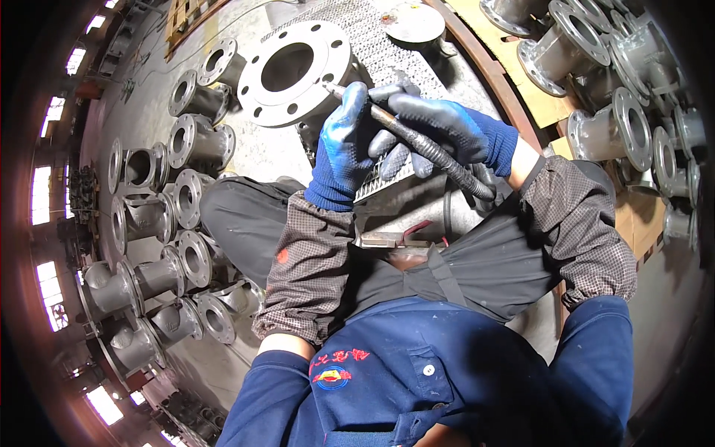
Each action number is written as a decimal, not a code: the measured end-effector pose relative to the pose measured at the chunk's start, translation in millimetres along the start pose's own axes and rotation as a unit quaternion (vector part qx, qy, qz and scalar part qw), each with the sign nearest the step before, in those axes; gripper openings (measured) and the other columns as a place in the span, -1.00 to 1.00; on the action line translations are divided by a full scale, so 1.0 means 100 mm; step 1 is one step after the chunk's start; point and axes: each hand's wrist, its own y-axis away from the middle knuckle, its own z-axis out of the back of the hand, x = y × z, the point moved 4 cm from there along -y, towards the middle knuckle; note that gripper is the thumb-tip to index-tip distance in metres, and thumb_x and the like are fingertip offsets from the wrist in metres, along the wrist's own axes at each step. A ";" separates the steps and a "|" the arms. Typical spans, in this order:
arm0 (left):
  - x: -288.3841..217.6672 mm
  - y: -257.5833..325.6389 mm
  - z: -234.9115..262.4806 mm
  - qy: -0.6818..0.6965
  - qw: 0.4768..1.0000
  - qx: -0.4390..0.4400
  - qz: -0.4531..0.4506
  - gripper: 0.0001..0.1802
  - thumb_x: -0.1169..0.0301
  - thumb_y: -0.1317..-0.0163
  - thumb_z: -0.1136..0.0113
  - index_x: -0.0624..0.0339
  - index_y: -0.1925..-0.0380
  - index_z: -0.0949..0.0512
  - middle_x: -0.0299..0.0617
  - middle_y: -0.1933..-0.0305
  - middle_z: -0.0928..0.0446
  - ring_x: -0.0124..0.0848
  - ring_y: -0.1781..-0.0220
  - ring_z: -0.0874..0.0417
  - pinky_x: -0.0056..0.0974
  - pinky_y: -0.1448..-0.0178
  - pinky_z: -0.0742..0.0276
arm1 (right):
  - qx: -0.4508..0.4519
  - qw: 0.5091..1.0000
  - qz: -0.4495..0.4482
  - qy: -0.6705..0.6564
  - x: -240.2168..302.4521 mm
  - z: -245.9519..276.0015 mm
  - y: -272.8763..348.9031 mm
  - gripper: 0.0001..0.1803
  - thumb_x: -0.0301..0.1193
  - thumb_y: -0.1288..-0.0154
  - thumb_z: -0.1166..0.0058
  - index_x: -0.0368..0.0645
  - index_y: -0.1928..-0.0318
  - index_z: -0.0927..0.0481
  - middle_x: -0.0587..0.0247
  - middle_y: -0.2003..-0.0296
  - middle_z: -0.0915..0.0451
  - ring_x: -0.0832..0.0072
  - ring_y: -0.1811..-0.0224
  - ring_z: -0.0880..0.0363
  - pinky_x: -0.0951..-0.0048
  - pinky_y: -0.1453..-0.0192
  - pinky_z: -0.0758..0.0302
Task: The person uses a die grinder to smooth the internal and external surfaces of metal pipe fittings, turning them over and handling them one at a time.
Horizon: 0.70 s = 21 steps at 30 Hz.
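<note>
My left hand [341,145], in a blue coated glove, is closed around a slim pencil-shaped tool [334,89]. Its pale pointed tip reaches the face of a large grey pipe flange [257,86] with bolt holes and a wide round bore. From the tool's back end a dark ribbed hose [447,161] slopes down to the right. My right hand [450,127], gloved alike, wraps around the hose's front end close to the left hand, fingers beneath it. Both hands hide the middle of the tool.
Flanged pipe pieces [197,141] crowd the floor at left. More flanged pieces [607,134] are piled on wooden boards [536,89] at right. A round metal disc [413,24] sits on a stand beyond the metal grating [365,45]. My bent legs lie on either side of the work.
</note>
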 end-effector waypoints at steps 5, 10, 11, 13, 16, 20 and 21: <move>-0.13 -0.02 -0.21 0.133 0.991 -0.006 -0.015 -0.77 0.37 -0.35 0.04 0.38 0.22 -0.42 0.03 0.09 -0.61 -0.36 0.23 -0.64 -0.38 0.13 -0.56 | -0.077 0.982 -0.051 0.166 -0.11 0.10 -0.07 -0.60 -0.12 -0.31 -0.07 -0.19 0.08 -0.62 0.34 0.43 -0.60 0.71 0.48 -0.46 0.62 0.39 -0.45; -0.12 -0.20 -0.35 0.069 0.990 -0.068 -0.103 -0.48 0.07 -0.44 0.15 0.41 0.24 -0.52 0.00 0.13 -0.63 -0.45 0.22 -0.62 -0.38 0.11 -0.55 | -0.329 0.653 0.095 0.676 0.09 0.20 -0.06 -0.76 -0.16 -0.17 -0.12 -0.05 0.41 -0.63 0.06 0.55 -0.60 0.15 0.44 -0.64 0.17 0.30 -0.56; -0.09 -0.24 -0.39 0.091 0.989 -0.067 -0.091 -0.48 0.08 -0.44 0.14 0.41 0.23 -0.51 -0.02 0.14 -0.63 -0.45 0.22 -0.62 -0.38 0.11 -0.55 | -0.337 0.629 0.093 0.695 0.12 0.23 -0.04 -0.80 -0.19 -0.13 -0.14 -0.03 0.41 -0.63 0.10 0.54 -0.61 0.17 0.43 -0.64 0.17 0.31 -0.56; -0.11 -0.31 -0.50 -0.043 0.985 -0.057 -0.155 -0.54 0.14 -0.43 0.08 0.41 0.19 -0.53 -0.14 0.20 -0.64 -0.49 0.22 -0.61 -0.41 0.13 -0.53 | -0.353 0.572 0.121 0.731 0.15 0.34 0.06 -0.85 -0.24 -0.06 -0.16 -0.01 0.41 -0.62 0.15 0.51 -0.61 0.20 0.42 -0.64 0.17 0.33 -0.56; 0.24 -0.35 -0.61 0.217 0.974 -0.059 -0.001 -0.64 0.23 -0.39 -0.05 0.38 0.14 -0.57 -0.32 0.27 -0.62 -0.56 0.21 -0.56 -0.46 0.12 -0.47 | -0.381 0.509 0.117 0.763 0.24 0.68 0.26 -0.89 -0.32 -0.03 -0.14 0.03 0.38 -0.63 0.18 0.46 -0.61 0.21 0.35 -0.64 0.18 0.32 -0.55; 0.62 -0.09 -0.50 0.088 0.991 -0.005 0.101 -0.62 0.23 -0.36 -0.07 0.36 0.10 -0.60 -0.22 0.16 -0.61 -0.53 0.18 -0.54 -0.41 0.02 -0.44 | -0.442 0.500 -0.109 0.737 0.29 1.53 0.53 -0.77 -0.20 -0.17 -0.07 -0.01 0.28 -0.66 0.10 0.34 -0.65 0.11 0.25 -0.64 0.15 0.16 -0.55; 0.59 0.00 -0.43 0.028 0.994 0.005 0.108 -0.63 0.23 -0.35 -0.07 0.35 0.11 -0.60 -0.19 0.16 -0.62 -0.51 0.17 -0.55 -0.40 0.01 -0.44 | -0.443 0.501 -0.137 0.731 0.23 1.75 0.58 -0.75 -0.20 -0.16 -0.07 -0.04 0.25 -0.66 0.06 0.31 -0.65 0.10 0.21 -0.64 0.15 0.12 -0.55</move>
